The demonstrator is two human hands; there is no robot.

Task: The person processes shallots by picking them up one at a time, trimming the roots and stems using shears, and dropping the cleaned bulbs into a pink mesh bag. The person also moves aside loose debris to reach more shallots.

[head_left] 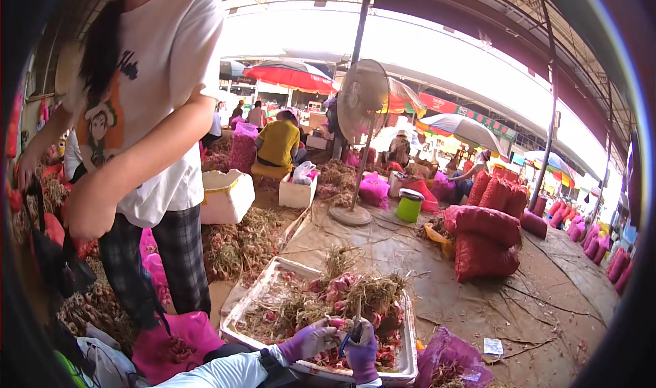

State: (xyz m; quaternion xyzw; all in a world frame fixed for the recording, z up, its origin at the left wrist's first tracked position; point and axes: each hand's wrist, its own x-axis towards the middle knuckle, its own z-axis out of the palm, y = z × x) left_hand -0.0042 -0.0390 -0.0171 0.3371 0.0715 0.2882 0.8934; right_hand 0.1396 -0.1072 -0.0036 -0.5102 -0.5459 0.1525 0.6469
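Both my hands wear purple-and-grey gloves and work over a white foam tray (240, 314) heaped with pinkish-red garlic bulbs (338, 289) on dry stalks. My left hand (311, 340) is closed, pinching a pale red garlic bulb (335, 323) at its fingertips. Close beside it, my right hand (362, 352) is wrapped round the blue handle of scissors (344, 345). The scissors' blades are hard to make out against the stalks. Loose red skins and bulbs lie under my hands in the tray.
A person (147, 108) stands close on my left with a black bag (72, 272). A pink bag (174, 347) and a purple mesh bag (451, 360) flank the tray. Beyond stand a fan (362, 108), a green bucket (409, 207), a foam box (227, 196) and full red sacks (484, 244).
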